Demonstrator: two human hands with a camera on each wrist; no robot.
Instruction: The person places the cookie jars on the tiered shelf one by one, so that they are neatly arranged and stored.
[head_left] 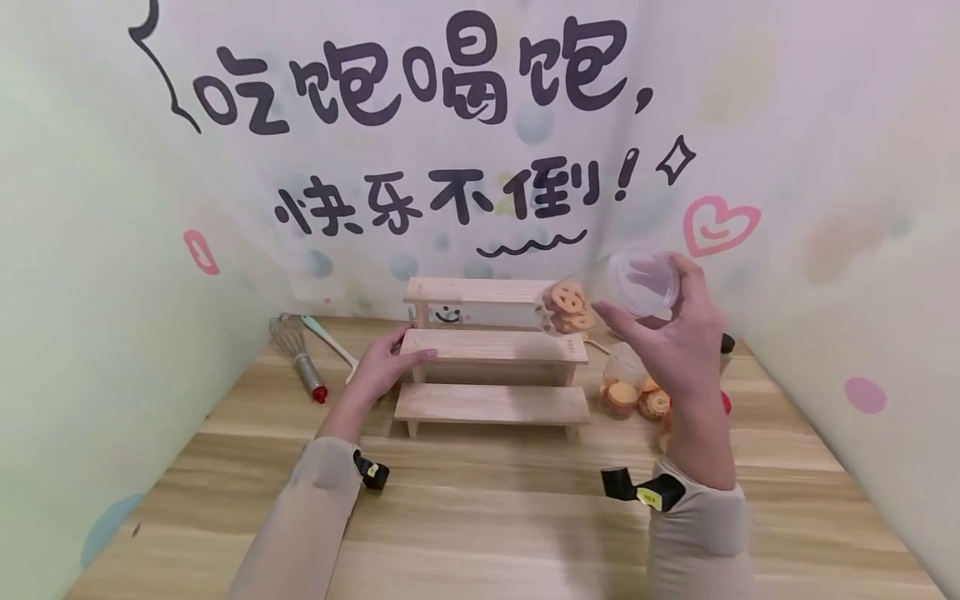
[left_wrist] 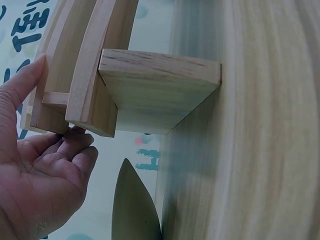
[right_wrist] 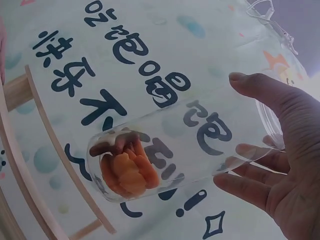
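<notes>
A three-tier wooden stand (head_left: 491, 402) sits at the back of the table. My left hand (head_left: 384, 364) holds the left end of its middle step. In the left wrist view, the thumb lies on one side of the stand (left_wrist: 87, 75) and the curled fingers on the other. My right hand (head_left: 688, 346) grips a clear jar (right_wrist: 175, 145) near its lidded end, raised in the air right of the top step. The jar is tipped nearly sideways. Ring-shaped cookies (head_left: 567, 305) are gathered at its bottom, which points left toward the stand.
A whisk (head_left: 302, 358) with a red-tipped handle and a spatula (head_left: 327, 337) with a light blue end lie left of the stand. Another clear jar (head_left: 621, 360) with cookies stands on the right, among several cookie-filled things partly hidden by my right arm. A printed cloth (head_left: 450, 150) hangs behind.
</notes>
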